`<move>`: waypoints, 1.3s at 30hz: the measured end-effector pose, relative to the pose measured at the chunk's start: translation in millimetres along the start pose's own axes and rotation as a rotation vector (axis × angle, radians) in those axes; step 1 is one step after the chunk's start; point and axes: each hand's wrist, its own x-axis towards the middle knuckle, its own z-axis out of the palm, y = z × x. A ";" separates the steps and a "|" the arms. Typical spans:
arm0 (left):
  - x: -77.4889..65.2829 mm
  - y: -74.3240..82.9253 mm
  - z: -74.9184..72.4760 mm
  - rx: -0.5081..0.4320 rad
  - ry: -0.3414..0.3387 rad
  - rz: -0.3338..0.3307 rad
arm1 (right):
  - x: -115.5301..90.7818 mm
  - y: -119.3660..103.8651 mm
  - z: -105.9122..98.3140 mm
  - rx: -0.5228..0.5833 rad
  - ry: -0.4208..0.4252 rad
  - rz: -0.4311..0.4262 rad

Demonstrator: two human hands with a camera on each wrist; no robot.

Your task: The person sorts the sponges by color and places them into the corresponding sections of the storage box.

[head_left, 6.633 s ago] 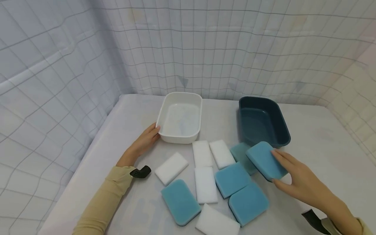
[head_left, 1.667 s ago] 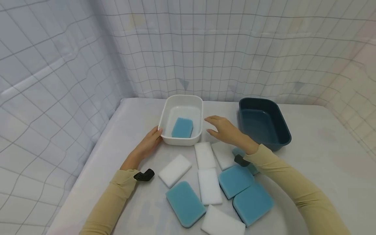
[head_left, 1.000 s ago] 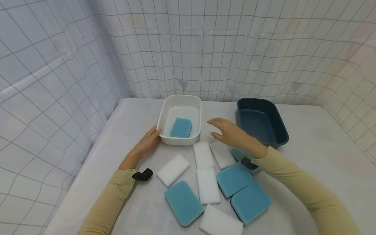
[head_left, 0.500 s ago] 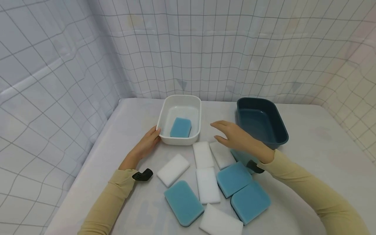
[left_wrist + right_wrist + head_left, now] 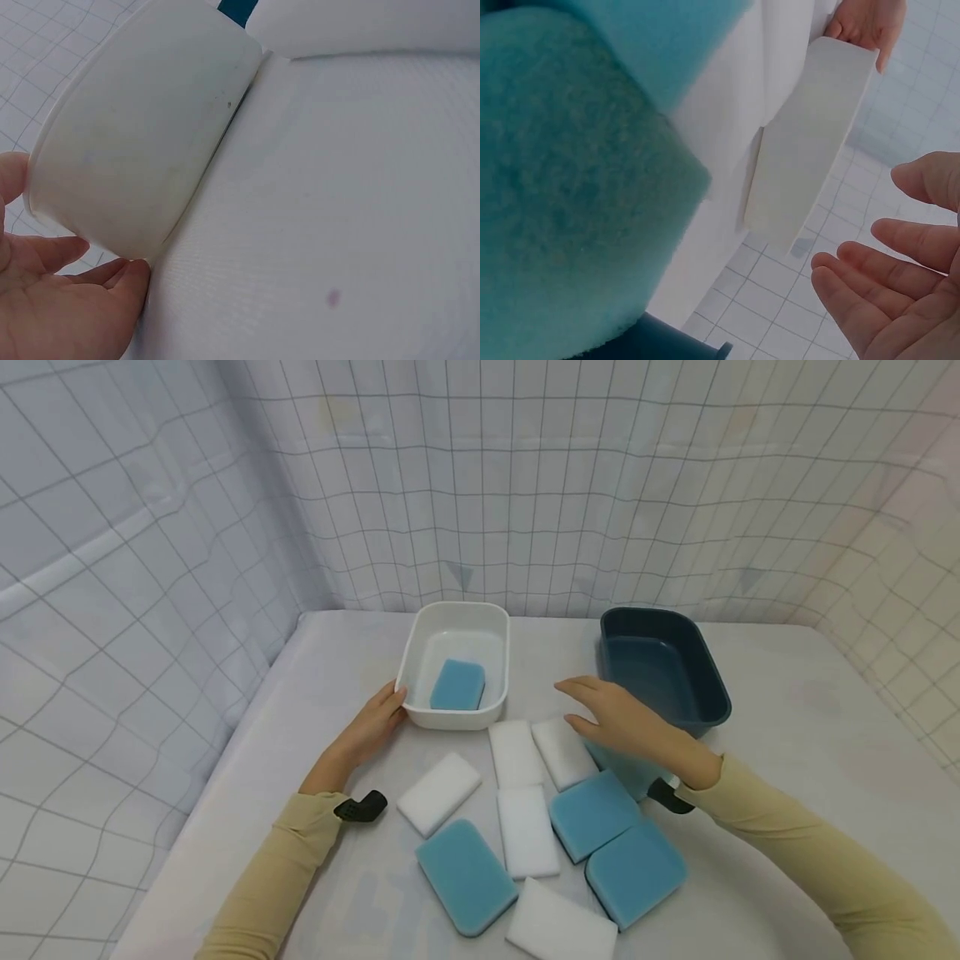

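One bare left hand (image 5: 367,731) grips the near-left corner of a white plastic tub (image 5: 453,719), thumb at the rim, fingers against the outside. The right hand (image 5: 618,718) hovers with fingers stretched out and thumb held apart, just short of the gap between that tub and a navy plastic tub (image 5: 660,672). White tabletop (image 5: 795,710) fills this gap and spreads more widely to the navy tub's right; both tubs stand near its far edge, before a grid-patterned curtain (image 5: 525,485). Nearer the person lie five white sponge blocks (image 5: 515,754) and three blue scrub sponges (image 5: 467,877), several touching. Only the head view shows another blue sponge (image 5: 458,685) lying inside the white tub, towards its near end. The left wrist view adds fingertips (image 5: 135,277) at the tub's lower corner; the right wrist view brings out the coarse face of a green sponge (image 5: 570,187), partly hidden beneath the right forearm in the head view.
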 end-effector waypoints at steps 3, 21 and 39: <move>0.9 -1.9 -0.3 0.005 -0.008 0.001 | -5.1 1.6 -0.1 0.010 -0.012 0.017; 0.2 -2.0 -1.0 0.006 -0.014 0.014 | -27.7 8.0 4.0 0.019 -0.041 0.091; 2.8 -4.2 -1.2 -0.013 -0.019 0.019 | -47.3 8.7 5.4 0.018 -0.135 0.150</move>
